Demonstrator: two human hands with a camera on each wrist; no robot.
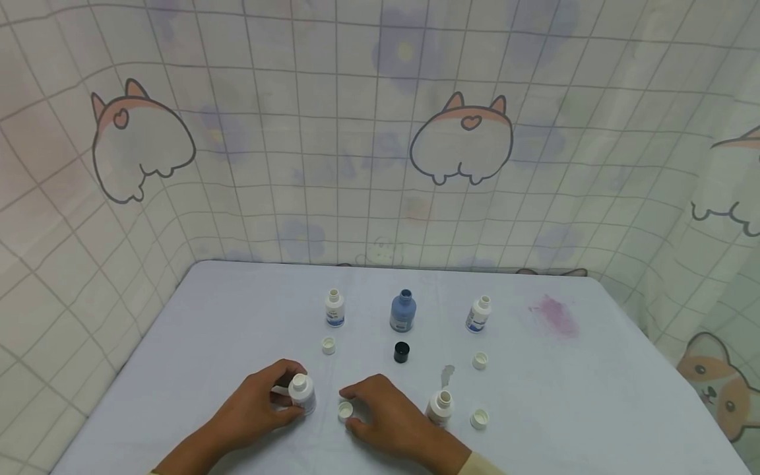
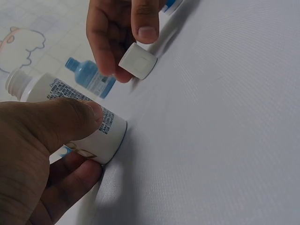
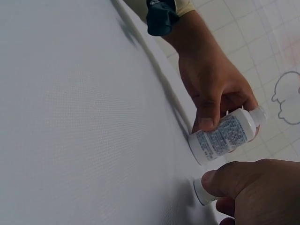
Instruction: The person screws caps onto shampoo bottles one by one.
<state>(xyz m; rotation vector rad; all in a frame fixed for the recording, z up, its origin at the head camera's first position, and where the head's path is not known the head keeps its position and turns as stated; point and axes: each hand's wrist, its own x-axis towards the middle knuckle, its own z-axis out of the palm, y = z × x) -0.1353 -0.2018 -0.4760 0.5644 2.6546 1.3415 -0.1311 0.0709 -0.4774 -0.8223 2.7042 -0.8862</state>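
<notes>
My left hand [image 1: 261, 402] grips an uncapped white bottle [image 1: 302, 394] by its sides, holding it upright on the table. In the left wrist view its threaded neck [image 2: 18, 84] and printed label are visible. My right hand [image 1: 388, 415] is beside it, with bent thumb and fingers on either side of a small white cap [image 1: 345, 412]. The cap rests on the table, hollow side up. A narrow gap shows between index finger and cap, while the thumb lies close against it. Thumb [image 3: 218, 182] partly hides the cap in the right wrist view.
At the back stand two white bottles [image 1: 335, 309] [image 1: 478, 314] and a blue bottle [image 1: 403, 311], all uncapped. A black cap [image 1: 401, 352] and white caps [image 1: 328, 346] [image 1: 479, 360] [image 1: 479, 419] lie in front. Another open white bottle [image 1: 440, 408] stands by my right wrist.
</notes>
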